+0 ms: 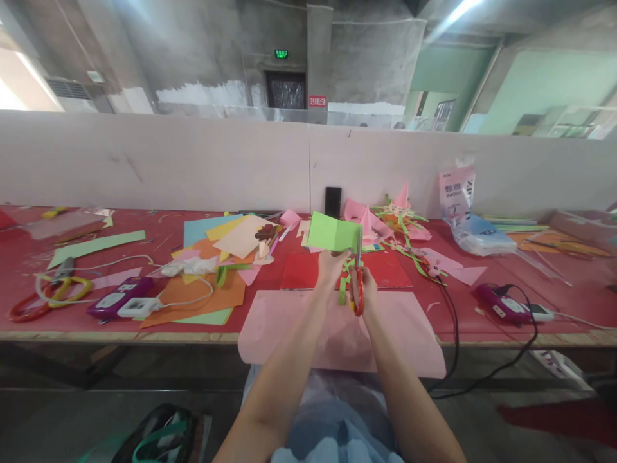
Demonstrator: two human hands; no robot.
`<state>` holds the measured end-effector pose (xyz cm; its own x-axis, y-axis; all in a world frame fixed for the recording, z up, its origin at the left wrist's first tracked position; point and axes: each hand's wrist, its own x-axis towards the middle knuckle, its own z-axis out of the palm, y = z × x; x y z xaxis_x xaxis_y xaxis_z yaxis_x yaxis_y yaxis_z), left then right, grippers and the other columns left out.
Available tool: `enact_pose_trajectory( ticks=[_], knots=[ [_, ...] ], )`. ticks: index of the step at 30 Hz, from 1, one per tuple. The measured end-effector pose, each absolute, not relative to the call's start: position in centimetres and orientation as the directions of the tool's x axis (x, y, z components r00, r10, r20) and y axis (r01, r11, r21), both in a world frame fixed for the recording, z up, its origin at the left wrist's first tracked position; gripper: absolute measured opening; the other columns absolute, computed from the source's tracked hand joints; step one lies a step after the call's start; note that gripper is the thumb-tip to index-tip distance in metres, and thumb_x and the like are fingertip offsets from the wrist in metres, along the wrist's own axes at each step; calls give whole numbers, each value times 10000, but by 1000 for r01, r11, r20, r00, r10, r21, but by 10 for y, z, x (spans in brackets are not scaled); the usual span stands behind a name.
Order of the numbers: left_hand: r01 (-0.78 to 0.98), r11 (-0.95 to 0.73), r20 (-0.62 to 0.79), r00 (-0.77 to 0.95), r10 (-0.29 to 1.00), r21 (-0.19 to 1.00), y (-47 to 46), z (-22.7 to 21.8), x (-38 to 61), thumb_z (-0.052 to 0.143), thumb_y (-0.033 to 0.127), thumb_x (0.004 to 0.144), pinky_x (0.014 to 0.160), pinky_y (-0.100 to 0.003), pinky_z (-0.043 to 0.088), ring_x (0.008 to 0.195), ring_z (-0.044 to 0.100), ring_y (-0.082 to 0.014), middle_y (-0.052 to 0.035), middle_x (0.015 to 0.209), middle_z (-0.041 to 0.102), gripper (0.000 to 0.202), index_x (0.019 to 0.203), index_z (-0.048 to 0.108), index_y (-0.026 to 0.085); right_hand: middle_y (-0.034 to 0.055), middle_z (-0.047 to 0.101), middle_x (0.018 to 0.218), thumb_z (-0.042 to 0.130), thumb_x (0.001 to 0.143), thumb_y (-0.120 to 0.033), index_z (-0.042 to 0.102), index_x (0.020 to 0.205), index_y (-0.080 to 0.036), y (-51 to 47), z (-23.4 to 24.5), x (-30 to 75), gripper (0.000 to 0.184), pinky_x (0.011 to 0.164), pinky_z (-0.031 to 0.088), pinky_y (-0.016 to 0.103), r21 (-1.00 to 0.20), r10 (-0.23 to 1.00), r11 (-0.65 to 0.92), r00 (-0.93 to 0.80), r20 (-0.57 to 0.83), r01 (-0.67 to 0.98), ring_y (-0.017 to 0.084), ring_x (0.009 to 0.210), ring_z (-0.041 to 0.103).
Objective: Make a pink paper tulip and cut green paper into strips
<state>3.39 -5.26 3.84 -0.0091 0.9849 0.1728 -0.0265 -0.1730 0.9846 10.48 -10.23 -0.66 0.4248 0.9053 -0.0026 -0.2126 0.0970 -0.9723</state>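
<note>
My left hand (331,265) pinches the lower edge of a light green sheet of paper (332,233), which is held up with a crease down it. In my right hand (367,286) is a pair of scissors (358,292) with red handles, the blades pointing up along the paper's right edge. Whether the blades are touching the paper is hard to tell. Beneath both hands lie a red sheet (299,270) and a large pink sheet (289,325) that overhangs the table's front edge. Small green paper strips (342,290) are scattered between my wrists.
Coloured paper (197,299), a purple power strip (120,298) and more scissors (62,283) lie to the left. A black phone (333,201) leans on the white partition (216,161). Pink paper figures (401,204), a plastic bag (457,193) and another purple power strip (501,302) with cables are rightward.
</note>
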Motion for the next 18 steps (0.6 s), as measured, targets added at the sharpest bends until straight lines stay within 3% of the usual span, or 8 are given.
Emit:
enact_pose_trajectory(
  ticks=[9, 13, 18],
  knots=[
    [47, -148, 142, 108, 984, 988, -56, 39, 37, 675, 277, 570, 525, -229, 418, 487, 538, -115, -33, 522, 601, 173, 600, 640, 110, -99, 401, 434, 554, 716, -411, 474, 831, -203, -101, -9, 114, 251, 260, 301, 180, -979, 883, 119, 469, 27, -167, 56, 267, 347],
    [81, -131, 121, 113, 986, 988, -56, 39, 36, 676, 276, 575, 514, -231, 410, 464, 517, -113, -13, 452, 547, 175, 567, 620, 110, -98, 385, 431, 537, 718, -439, 463, 793, -202, -103, -3, 112, 260, 246, 284, 179, -978, 872, 68, 488, -37, -196, 58, 265, 335],
    [45, -131, 125, 118, 985, 990, -61, 43, 35, 683, 260, 575, 543, -239, 423, 532, 558, -130, -40, 559, 612, 161, 618, 633, 113, -102, 365, 401, 583, 662, -487, 458, 717, -199, -109, 11, 108, 319, 230, 264, 187, -987, 853, -2, 515, -85, -160, 65, 257, 326]
  ],
)
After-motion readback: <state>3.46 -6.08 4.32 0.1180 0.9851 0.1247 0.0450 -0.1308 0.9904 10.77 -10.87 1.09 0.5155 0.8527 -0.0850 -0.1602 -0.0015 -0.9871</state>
